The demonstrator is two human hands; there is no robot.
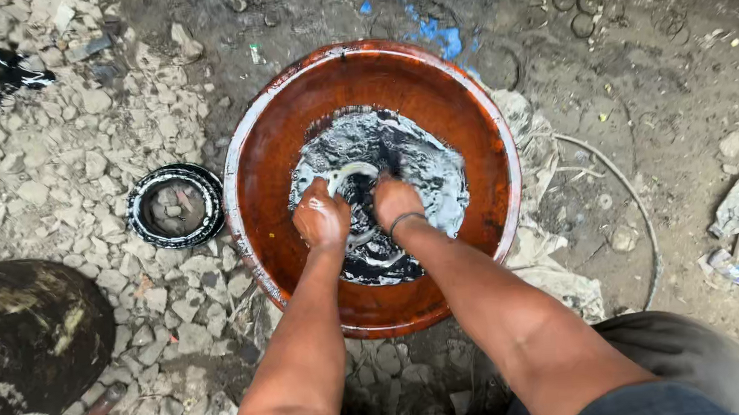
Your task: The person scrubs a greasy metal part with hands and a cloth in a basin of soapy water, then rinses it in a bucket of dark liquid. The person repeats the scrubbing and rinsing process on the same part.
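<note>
A large round reddish-brown basin (280,136) stands on the stony ground, with dark oily liquid (418,166) pooled in its bottom. Both my hands are down in that liquid. My left hand (320,217) and my right hand (395,200) are each closed on a pale metal ring-shaped part (352,170) that curves between them and dips under the black liquid. A thin dark band sits on my right wrist. The lower part of the ring is hidden by my hands and the liquid.
A black round ring-shaped part (174,206) lies on broken stones left of the basin. A dark rounded object (27,339) sits at lower left. A thin wire hoop (635,208), rags and scraps lie on the dirt to the right.
</note>
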